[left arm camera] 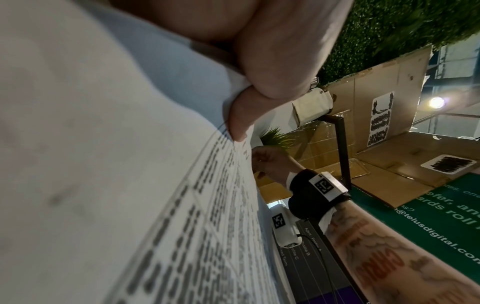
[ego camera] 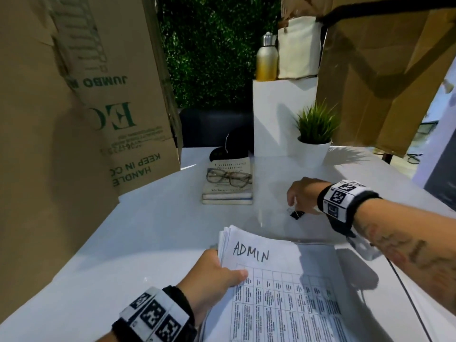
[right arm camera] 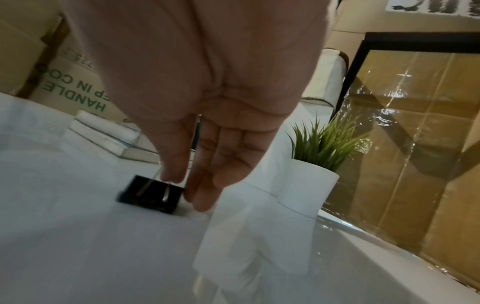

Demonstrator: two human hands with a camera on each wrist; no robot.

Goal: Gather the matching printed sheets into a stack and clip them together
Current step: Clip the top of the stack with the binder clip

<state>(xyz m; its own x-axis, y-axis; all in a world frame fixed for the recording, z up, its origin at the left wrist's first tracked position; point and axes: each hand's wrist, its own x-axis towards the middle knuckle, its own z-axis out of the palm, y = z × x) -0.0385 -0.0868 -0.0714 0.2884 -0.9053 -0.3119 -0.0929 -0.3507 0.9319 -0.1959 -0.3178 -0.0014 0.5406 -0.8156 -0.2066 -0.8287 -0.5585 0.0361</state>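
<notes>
A stack of printed sheets (ego camera: 283, 280) with a table grid and "ADMIN" handwritten on top lies at the near edge of the white table (ego camera: 148, 230). My left hand (ego camera: 222, 275) grips the stack's left edge, thumb on top; in the left wrist view the thumb (left arm camera: 241, 121) presses the paper (left arm camera: 130, 185). A black binder clip (ego camera: 297, 214) rests on the table beyond the stack. My right hand (ego camera: 296, 206) reaches down onto it. In the right wrist view the thumb and fingers of the right hand (right arm camera: 182, 185) pinch a wire handle of the clip (right arm camera: 148, 195).
Two stacked books with glasses on top (ego camera: 227, 181) lie mid-table. A small potted plant (ego camera: 314, 141) stands before a white pedestal (ego camera: 278, 114) carrying a metal bottle (ego camera: 266, 58). Cardboard boxes rise at the left (ego camera: 86, 95) and right (ego camera: 382, 70).
</notes>
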